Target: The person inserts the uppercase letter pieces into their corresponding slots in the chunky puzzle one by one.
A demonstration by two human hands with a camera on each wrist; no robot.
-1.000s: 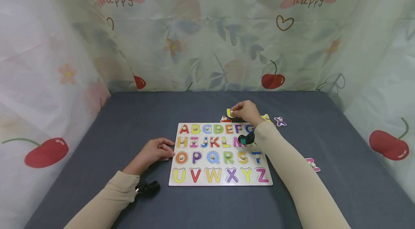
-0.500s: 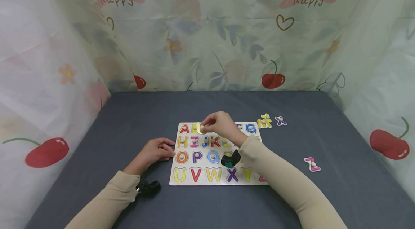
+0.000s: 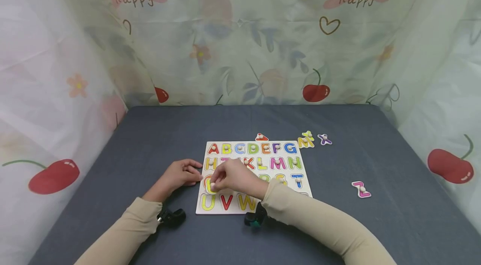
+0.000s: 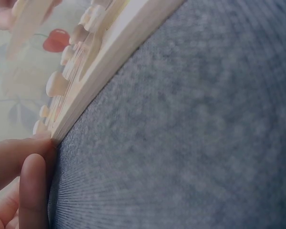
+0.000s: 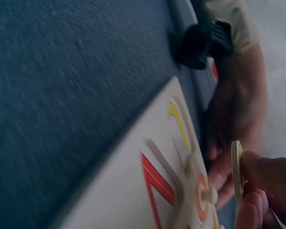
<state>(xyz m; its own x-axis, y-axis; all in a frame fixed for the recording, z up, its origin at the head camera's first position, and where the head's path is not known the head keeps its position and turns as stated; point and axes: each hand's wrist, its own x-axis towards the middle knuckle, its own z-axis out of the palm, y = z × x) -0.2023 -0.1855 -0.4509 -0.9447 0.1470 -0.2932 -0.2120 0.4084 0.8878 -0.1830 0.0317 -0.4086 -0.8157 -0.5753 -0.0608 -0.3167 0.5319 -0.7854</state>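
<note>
My right hand (image 3: 240, 177) pinches the peg of a yellow letter U puzzle piece (image 3: 209, 187) and holds it above the left side of the alphabet puzzle board (image 3: 199, 210), over the O. In the right wrist view the U piece (image 5: 237, 171) stands on edge between fingers and thumb, apart from the board. The yellow U recess (image 3: 208, 203) lies just nearer the front. My left hand (image 3: 184, 174) rests with its fingertips against the board's left edge; the left wrist view has its fingers (image 4: 33, 176) touching that edge. My right hand hides several middle letters.
Beyond the board's top edge lies a red V piece (image 3: 261, 137). Past its top right corner are a yellow W piece (image 3: 306, 143), a yellow Y piece (image 3: 309, 135) touching it, and a purple X piece (image 3: 325, 139). A pink Z piece (image 3: 362, 190) lies farther right.
My right hand has taken the U piece from behind the board and carried it left and nearer, over the board's left side. My left hand has stayed at the edge.
</note>
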